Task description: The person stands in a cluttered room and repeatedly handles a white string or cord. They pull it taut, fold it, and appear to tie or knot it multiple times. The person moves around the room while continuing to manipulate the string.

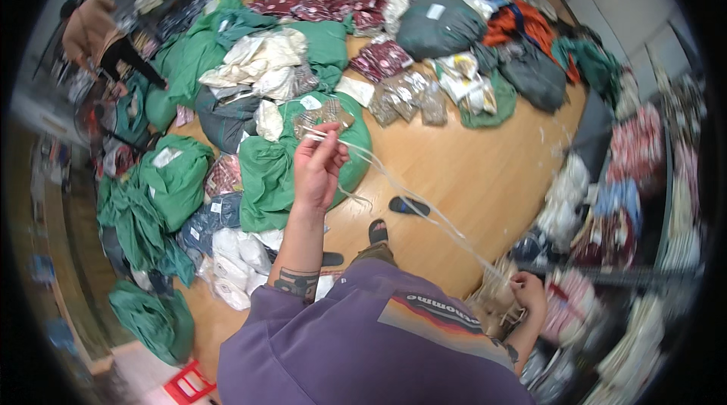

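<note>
A long white cord [397, 181] stretches between my two hands in a doubled, loose length. My left hand [321, 166] is raised above a green cloth sack [355, 158], with the cord pinched between thumb and fingers and a short end sticking out past them. A loose tail of the cord hangs near the sack's edge. Low at the right, my right hand [528, 291] pinches the other part of the cord, beside a bundle of beige cords or strips [494, 297]. Brown plaid packets in clear plastic [324, 115] lie on the green sack behind my left hand.
Stuffed green sacks [176, 172] and a dark grey sack [440, 27] crowd the wooden floor [460, 155]. Bagged garments [633, 138] fill shelves at the right. A loose slipper [409, 206] lies near my feet. Another person [96, 36] bends at the upper left. A red plastic stool [190, 385] stands lower left.
</note>
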Motion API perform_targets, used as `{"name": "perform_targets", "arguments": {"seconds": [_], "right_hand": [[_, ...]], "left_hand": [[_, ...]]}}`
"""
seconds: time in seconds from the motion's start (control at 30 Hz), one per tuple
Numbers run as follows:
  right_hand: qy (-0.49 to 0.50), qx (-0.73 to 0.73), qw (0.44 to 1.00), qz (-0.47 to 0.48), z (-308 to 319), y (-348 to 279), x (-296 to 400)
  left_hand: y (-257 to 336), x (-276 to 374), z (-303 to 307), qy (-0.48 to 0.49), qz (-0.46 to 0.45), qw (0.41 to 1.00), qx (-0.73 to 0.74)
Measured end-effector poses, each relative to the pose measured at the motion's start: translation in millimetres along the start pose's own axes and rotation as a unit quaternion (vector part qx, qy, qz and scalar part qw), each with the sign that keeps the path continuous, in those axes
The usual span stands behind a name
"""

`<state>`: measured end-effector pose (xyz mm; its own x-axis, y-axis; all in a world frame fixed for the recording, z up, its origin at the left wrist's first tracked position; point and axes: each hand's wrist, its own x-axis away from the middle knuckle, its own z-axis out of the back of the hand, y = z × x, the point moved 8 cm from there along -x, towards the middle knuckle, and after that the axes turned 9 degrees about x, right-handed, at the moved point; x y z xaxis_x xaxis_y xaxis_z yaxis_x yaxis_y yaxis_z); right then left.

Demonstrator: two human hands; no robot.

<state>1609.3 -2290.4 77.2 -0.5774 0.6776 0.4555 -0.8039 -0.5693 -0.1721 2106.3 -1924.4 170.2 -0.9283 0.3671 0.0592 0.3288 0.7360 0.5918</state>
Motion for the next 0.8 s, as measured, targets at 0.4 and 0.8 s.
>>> {"name": "perform_targets", "arguments": {"seconds": [0.4, 0.8], "right_hand": [[-0.1, -0.192, 0.756, 0.617, 143.3, -527.6, -179.6], [-0.594, -0.147, 0.498, 0.614, 148.1, -614.0, -219.7]], "left_hand": [[4.5, -92.1, -30.8, 0.054, -0.092, 0.984, -0.144], [-33.4, -85.5, -132.4, 0.328, -0.36, 0.853, -0.187]]}}
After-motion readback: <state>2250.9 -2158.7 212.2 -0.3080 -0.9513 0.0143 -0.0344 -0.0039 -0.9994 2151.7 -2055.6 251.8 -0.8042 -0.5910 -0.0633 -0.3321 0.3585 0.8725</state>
